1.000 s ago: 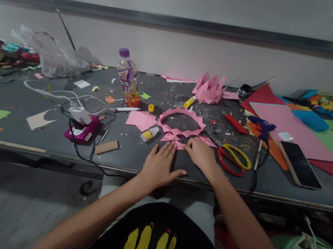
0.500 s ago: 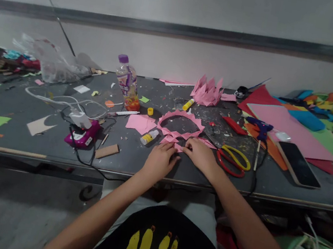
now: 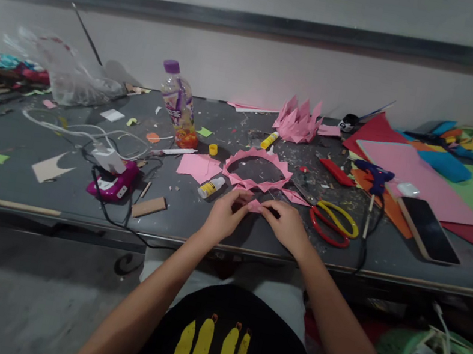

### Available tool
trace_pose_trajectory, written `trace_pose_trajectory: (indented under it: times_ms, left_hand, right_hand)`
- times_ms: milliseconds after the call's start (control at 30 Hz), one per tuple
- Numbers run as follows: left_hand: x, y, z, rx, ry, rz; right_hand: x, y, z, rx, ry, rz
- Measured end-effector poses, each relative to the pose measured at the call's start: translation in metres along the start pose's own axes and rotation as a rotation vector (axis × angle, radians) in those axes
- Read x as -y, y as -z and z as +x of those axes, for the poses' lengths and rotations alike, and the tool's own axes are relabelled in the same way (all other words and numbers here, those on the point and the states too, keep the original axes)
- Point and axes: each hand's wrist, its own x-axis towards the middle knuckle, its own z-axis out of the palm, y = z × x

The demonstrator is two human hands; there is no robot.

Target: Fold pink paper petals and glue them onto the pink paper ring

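Observation:
My left hand and my right hand meet near the table's front edge, both pinching a small folded pink paper piece between their fingertips. Just behind it lies a pink paper ring made of pointed folded pieces. A small white glue bottle lies to the left of my left hand. A flat pink paper square rests beside the ring. A taller pink folded crown shape stands at the back of the table.
Red and yellow scissors lie right of my right hand. A blue glue gun, a phone and coloured paper sheets fill the right. A drink bottle, a magenta device with cables and a plastic bag are on the left.
My left hand lay flat and open on the table; it has since closed on the pink piece with my right hand, and both have lifted it slightly toward me.

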Motion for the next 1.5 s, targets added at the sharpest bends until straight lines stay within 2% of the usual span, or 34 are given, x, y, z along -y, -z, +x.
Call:
trace_pose_trajectory:
  times_ms: [200, 467, 633, 933, 1067, 1267, 1500]
  left_hand:
    - [-0.0058, 0.0028, 0.0, 0.098, 0.064, -0.006]
    - [-0.0093, 0.0042, -0.0016, 0.125, 0.043, -0.028]
    - [-0.0082, 0.0037, -0.002, 0.093, 0.052, -0.043]
    - [-0.0087, 0.0009, -0.003, 0.057, 0.075, -0.116]
    - [-0.0094, 0.0001, -0.0016, 0.069, 0.056, -0.103]
    - [-0.0033, 0.0016, 0.001, 0.162, 0.066, -0.112]
    - [-0.0036, 0.0008, 0.0003, 0.126, 0.148, -0.159]
  right_hand:
    - [0.0047, 0.0028, -0.0037, -0.014, -0.081, 0.18]
    - [0.0041, 0.0034, -0.0029, -0.002, -0.115, 0.218]
    - [0.0039, 0.0036, -0.0024, 0.003, -0.125, 0.262]
    - [-0.003, 0.0017, -0.0029, 0.057, -0.2, 0.525]
    - [-0.0038, 0.0014, -0.0022, 0.047, -0.167, 0.501]
    - [-0.0032, 0.0027, -0.004, 0.03, -0.137, 0.418]
    - [-0.0036, 0.0, -0.0035, -0.003, -0.103, 0.373]
